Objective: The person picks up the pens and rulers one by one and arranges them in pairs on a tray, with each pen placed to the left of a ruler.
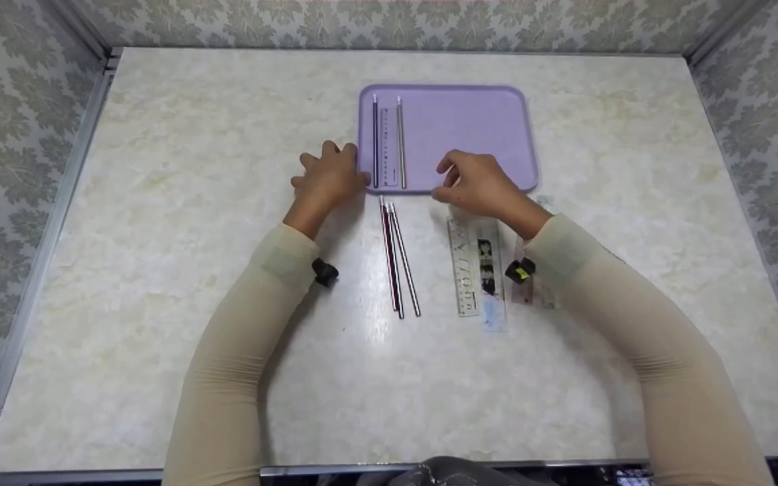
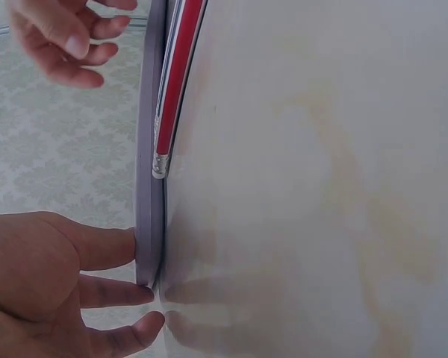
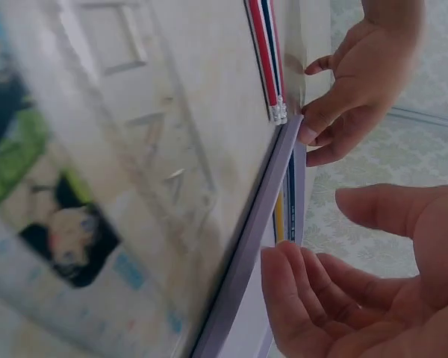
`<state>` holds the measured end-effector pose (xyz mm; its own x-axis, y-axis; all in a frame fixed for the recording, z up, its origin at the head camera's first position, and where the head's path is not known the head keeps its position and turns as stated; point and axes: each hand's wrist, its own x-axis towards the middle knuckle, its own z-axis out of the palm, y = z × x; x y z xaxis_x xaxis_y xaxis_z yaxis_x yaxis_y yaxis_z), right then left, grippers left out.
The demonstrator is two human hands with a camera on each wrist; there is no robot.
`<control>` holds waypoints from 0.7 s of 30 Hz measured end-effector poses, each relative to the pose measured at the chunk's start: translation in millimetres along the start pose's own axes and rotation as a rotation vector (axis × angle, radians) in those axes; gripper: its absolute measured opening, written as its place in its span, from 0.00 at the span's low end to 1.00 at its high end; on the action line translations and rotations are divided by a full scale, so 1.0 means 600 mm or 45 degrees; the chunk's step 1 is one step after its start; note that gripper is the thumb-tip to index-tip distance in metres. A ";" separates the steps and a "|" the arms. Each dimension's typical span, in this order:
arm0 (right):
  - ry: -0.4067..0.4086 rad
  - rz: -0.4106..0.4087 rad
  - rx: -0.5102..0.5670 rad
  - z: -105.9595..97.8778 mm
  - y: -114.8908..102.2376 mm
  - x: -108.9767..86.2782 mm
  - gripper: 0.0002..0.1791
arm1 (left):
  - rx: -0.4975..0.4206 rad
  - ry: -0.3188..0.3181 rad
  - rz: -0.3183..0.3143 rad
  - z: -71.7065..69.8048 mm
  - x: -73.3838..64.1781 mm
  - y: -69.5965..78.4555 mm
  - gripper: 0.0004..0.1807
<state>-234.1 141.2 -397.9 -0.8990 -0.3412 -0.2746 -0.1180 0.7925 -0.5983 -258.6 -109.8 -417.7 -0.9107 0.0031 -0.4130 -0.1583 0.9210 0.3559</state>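
My left hand (image 1: 331, 174) rests at the near left corner of the purple tray (image 1: 463, 135), its thumb touching the rim and its other fingers spread outside. Above the tray's near edge hovers my right hand (image 1: 480, 183), fingers loosely bent with nothing between them. Inside the tray, at its left side, a dark pencil (image 1: 375, 145), a clear ruler (image 1: 385, 148) and a lighter pencil (image 1: 401, 145) lie side by side. Three pencils (image 1: 404, 260) lie on the table just in front of the tray; a red one (image 2: 181, 74) shows in the left wrist view.
Before the tray on the right lie a clear ruler (image 1: 463, 277) with cut-out shapes and another ruler (image 1: 487, 266) with a cartoon picture. A pinkish ruler (image 1: 523, 291) is partly hidden under my right forearm. Patterned walls (image 1: 389, 27) border the table (image 1: 193, 121).
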 end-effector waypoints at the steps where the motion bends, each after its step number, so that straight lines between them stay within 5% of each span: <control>1: -0.016 -0.013 -0.008 0.001 0.004 -0.006 0.26 | 0.001 0.002 0.000 0.000 0.000 0.000 0.32; 21: -0.120 -0.161 -0.287 0.032 0.039 -0.077 0.48 | 0.004 0.013 0.012 0.003 0.003 -0.003 0.33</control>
<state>-186.9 166.0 -413.9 -0.8292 -0.4817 -0.2836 -0.3270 0.8295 -0.4528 -259.6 -111.0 -420.6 -0.9161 0.0080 -0.4010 -0.1482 0.9223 0.3569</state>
